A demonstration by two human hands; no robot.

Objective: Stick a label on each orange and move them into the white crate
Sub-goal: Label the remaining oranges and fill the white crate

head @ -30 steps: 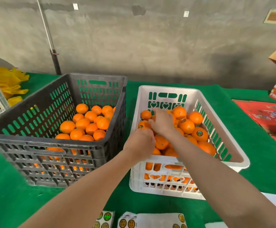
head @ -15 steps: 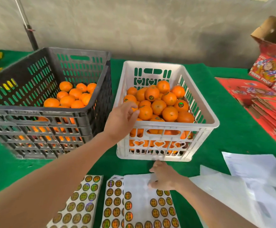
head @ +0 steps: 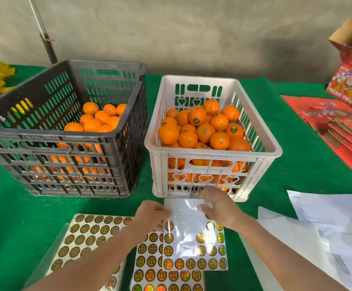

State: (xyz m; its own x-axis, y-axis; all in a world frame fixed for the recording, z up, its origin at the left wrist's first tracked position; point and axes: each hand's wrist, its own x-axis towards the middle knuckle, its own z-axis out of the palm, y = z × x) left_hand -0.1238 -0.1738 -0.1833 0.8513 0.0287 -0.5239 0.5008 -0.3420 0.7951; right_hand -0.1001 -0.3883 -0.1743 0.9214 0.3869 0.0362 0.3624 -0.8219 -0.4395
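Both hands are over the near part of the green desk [head: 13,206], holding one label sheet [head: 183,240]. The left hand [head: 150,215] pinches the sheet's left edge between thumb and fingers. The right hand [head: 217,206] pinches the bare far part of the sheet, just in front of the white crate [head: 213,153]. This crate is full of oranges [head: 204,132], and some show a round label [head: 233,129]. Just beside it on the left stands the black crate [head: 66,139], with plain oranges [head: 99,120] lower inside. Spare sheets [head: 91,234] lie at the near left.

Pretty plain tbh: left hand [head: 150,215] and right hand [head: 219,208] are bare, forearms [head: 276,246] bare too.
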